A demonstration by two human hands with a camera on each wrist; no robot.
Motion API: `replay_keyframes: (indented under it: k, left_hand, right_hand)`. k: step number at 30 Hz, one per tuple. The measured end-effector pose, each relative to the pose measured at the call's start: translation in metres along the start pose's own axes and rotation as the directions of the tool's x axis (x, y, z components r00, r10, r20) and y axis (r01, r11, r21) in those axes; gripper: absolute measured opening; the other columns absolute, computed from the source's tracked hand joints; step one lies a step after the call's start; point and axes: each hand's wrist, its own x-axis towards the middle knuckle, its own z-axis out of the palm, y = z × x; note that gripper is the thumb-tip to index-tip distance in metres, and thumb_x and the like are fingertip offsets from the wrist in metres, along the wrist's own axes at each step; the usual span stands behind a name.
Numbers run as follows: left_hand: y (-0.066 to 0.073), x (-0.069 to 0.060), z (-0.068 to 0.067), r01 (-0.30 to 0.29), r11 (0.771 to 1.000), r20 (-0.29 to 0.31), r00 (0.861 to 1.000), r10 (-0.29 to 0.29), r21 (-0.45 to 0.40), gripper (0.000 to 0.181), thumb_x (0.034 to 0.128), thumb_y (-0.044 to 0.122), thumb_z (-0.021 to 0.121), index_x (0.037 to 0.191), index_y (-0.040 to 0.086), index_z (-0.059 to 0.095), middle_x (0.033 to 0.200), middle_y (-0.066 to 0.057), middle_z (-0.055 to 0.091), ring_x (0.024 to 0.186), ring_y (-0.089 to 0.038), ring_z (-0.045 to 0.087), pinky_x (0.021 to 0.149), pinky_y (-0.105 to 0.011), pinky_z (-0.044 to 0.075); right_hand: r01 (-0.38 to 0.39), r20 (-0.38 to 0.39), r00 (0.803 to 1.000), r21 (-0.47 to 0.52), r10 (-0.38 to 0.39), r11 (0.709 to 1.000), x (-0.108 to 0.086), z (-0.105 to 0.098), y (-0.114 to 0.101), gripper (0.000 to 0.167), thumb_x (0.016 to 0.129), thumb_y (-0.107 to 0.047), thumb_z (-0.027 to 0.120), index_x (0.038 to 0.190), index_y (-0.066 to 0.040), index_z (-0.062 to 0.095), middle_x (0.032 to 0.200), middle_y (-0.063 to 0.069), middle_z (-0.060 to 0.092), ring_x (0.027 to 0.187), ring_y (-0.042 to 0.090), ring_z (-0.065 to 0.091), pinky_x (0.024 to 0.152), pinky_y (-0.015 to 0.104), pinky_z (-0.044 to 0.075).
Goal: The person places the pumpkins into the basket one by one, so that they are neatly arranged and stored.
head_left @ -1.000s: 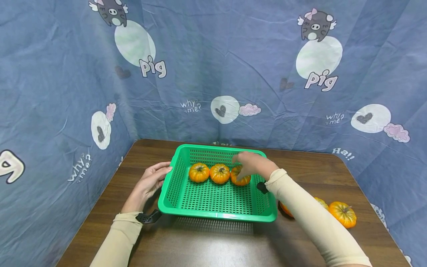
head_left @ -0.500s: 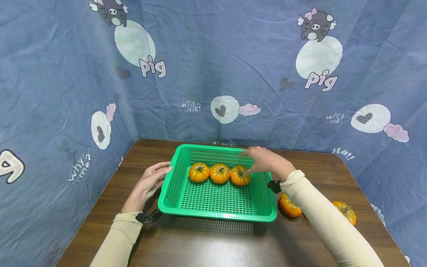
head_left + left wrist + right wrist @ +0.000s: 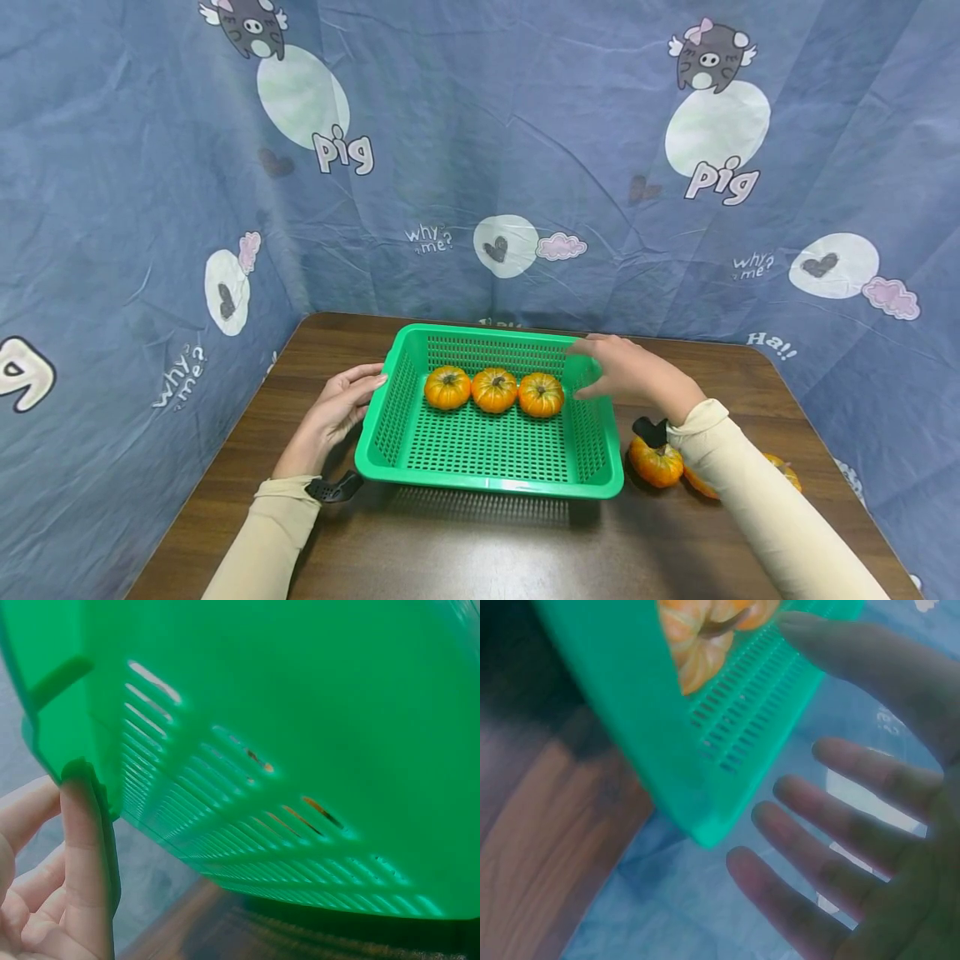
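Note:
A green plastic basket (image 3: 487, 483) with slotted walls stands in the middle of the table. Inside it, along the back, lie three small orange pumpkins in a row: a left one (image 3: 447, 388), a middle one (image 3: 494, 391) and a right one (image 3: 541, 395). My left hand (image 3: 337, 408) pinches the basket's left rim; in the left wrist view the thumb (image 3: 82, 855) lies along the green edge. Over the basket's right rim hovers my right hand (image 3: 637, 371), holding nothing. Its spread fingers (image 3: 829, 859) show in the right wrist view, apart from the pumpkins.
Right of the basket, more pumpkins lie on the wooden table (image 3: 480, 558): one near the basket (image 3: 655, 463), one partly behind the right sleeve (image 3: 701, 483), and one farther right (image 3: 783, 469). A blue patterned cloth (image 3: 465, 167) hangs behind and at both sides.
My right hand has drawn away from the right pumpkin in the basket, moving right to the rim. That pumpkin stays in the row. The left hand and the basket have not moved.

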Motion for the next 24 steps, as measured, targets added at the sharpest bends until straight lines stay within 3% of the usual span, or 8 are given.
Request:
replay_keyframes:
  k: [3,6,13,18,24]
  left_hand:
    - [0.000,0.000,0.000,0.000,1.000,-0.007,1.000,0.000,-0.004,0.026,0.1051,0.010,0.061,0.131,0.011,0.057,0.102,0.006,0.077,0.087,-0.007,0.077,0.072,-0.022,0.065]
    - [0.000,-0.001,0.000,-0.006,1.000,-0.006,1.000,0.006,-0.006,0.024,0.1050,0.009,0.061,0.128,0.013,0.059,0.102,0.007,0.077,0.087,-0.006,0.077,0.073,-0.022,0.065]
    - [-0.001,-0.001,-0.001,-0.019,1.000,0.003,1.000,0.019,-0.009,0.023,0.1050,0.008,0.060,0.128,0.013,0.060,0.103,0.006,0.077,0.088,-0.007,0.077,0.073,-0.023,0.065]
    - [-0.001,0.000,0.000,-0.007,1.000,-0.010,1.000,0.007,-0.013,0.024,0.1050,0.008,0.061,0.129,0.012,0.058,0.102,0.006,0.077,0.086,-0.007,0.077,0.072,-0.023,0.065]
    - [0.000,-0.001,0.000,-0.009,1.000,-0.007,1.000,0.009,-0.010,0.025,0.1052,0.008,0.060,0.130,0.011,0.058,0.103,0.006,0.077,0.086,-0.007,0.077,0.072,-0.023,0.065]
  right_hand:
    - [0.013,-0.026,1.000,-0.004,-0.013,1.000,-0.007,0.002,0.006,0.069,0.085,-0.036,0.086,0.144,-0.011,0.060,0.144,0.017,0.060,0.117,0.036,0.064,0.101,0.057,0.055]
    - [0.028,-0.053,0.998,-0.011,-0.029,1.000,-0.014,0.004,0.013,0.068,0.084,-0.033,0.088,0.142,-0.009,0.061,0.137,0.015,0.063,0.105,0.030,0.066,0.092,0.053,0.057]
    - [0.022,-0.106,0.994,0.032,-0.018,0.999,-0.034,0.013,0.028,0.064,0.084,-0.034,0.087,0.138,-0.009,0.064,0.138,0.012,0.064,0.127,0.038,0.060,0.108,0.065,0.047]
    - [0.001,-0.125,0.992,0.095,0.011,0.995,-0.047,0.020,0.034,0.061,0.086,-0.035,0.086,0.138,-0.013,0.064,0.138,0.009,0.064,0.130,0.037,0.059,0.108,0.061,0.050]
    - [0.049,-0.165,0.986,0.117,-0.029,0.992,-0.058,0.029,0.043,0.055,0.088,-0.037,0.084,0.133,-0.013,0.067,0.133,0.007,0.068,0.126,0.034,0.062,0.103,0.056,0.055]
